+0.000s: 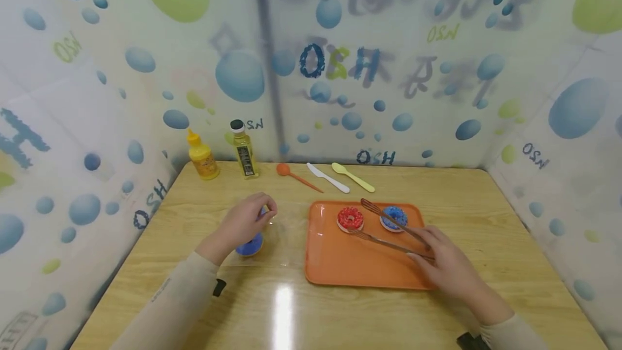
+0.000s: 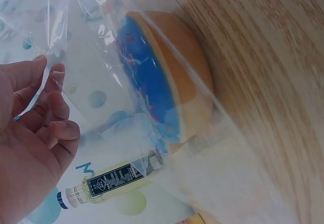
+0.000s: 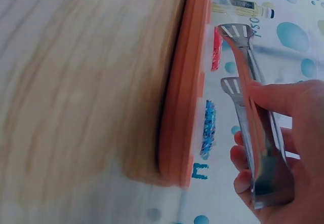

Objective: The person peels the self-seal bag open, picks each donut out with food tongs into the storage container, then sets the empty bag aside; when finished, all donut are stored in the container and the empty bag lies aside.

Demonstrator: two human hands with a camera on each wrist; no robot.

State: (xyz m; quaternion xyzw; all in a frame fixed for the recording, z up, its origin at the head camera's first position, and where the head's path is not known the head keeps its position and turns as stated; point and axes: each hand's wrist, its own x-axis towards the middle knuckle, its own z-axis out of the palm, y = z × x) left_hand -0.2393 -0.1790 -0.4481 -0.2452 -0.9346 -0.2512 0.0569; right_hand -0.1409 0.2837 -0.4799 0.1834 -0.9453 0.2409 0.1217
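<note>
My left hand (image 1: 239, 224) pinches the edge of a clear plastic bag (image 1: 283, 239) between thumb and fingers. A blue-iced doughnut (image 2: 152, 77) with a tan base shows through the film in the left wrist view, apart from the fingers. Another small patch of blue shows beside my left hand in the head view, mostly hidden. In my right hand (image 1: 452, 266) is a pair of metal tongs (image 3: 273, 183), spread apart. Their tips extend over the orange tray (image 1: 335, 271), near a red sprinkled doughnut (image 1: 343, 220) and a blue sprinkled doughnut (image 1: 400, 213).
Behind the tray lie an orange spoon (image 1: 283, 170), a white knife (image 1: 330, 179) and a yellow spoon (image 1: 357, 177). A yellow squeeze bottle (image 1: 204, 162) and a dark-capped bottle of pale liquid (image 1: 245, 156) stand at the back left. Patterned curtains (image 1: 311, 118) surround the wooden table (image 1: 252, 312).
</note>
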